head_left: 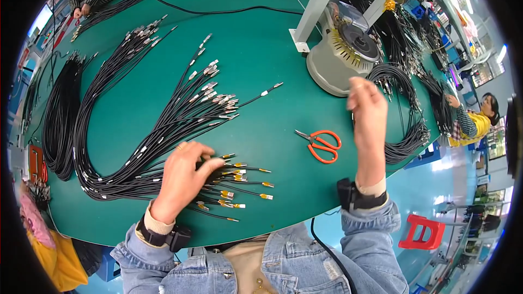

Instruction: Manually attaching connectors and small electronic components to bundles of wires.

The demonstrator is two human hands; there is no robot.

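My left hand (185, 177) lies over the near end of a bundle of black cables (114, 189), its thumb and fingers closing round cables near their tips. Several cable ends beside it carry yellow tags (239, 176). The bundle bends in a U on the table, and its other ends fan out with white tags (210, 95). Raised at the right, my right hand (369, 100) has curled fingers in front of a round grey tape dispenser (340, 60) with yellow strips round its black disc. Whatever those fingers hold is too small to make out. Orange-handled scissors (321, 146) lie between the hands.
More black cable bundles lie at the far left (62, 114) and right (406, 147). A white metal post (316, 11) stands behind the dispenser on the green table (272, 38). Co-workers are at the table's far edges. A red stool (422, 232) stands on the floor at right.
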